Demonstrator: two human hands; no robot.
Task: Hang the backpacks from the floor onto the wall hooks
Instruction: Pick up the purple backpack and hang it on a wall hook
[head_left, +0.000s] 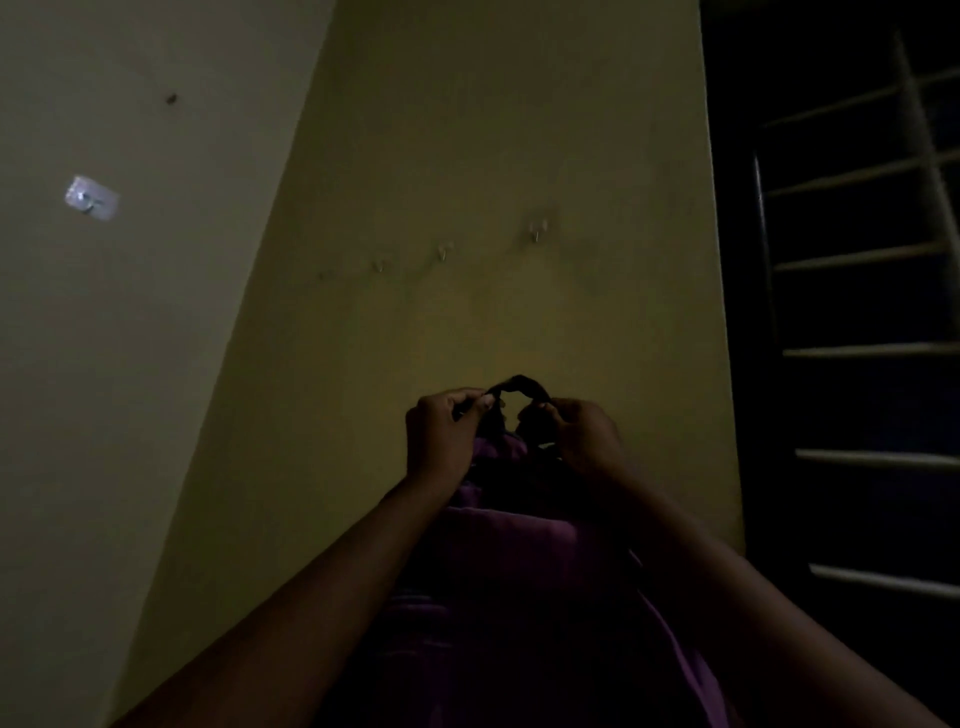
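Nothing here can be read. The light is very dim, and I can make out no lettering, brand, number or sign on the purple backpack (511, 566) or on the clear hook plate (91, 198) stuck to the wall at the left.

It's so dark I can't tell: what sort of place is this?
Probably a home hallway or room corner: plain painted walls, small stick-on hooks, what looks like a dark barred window at right, and a purple backpack held up.
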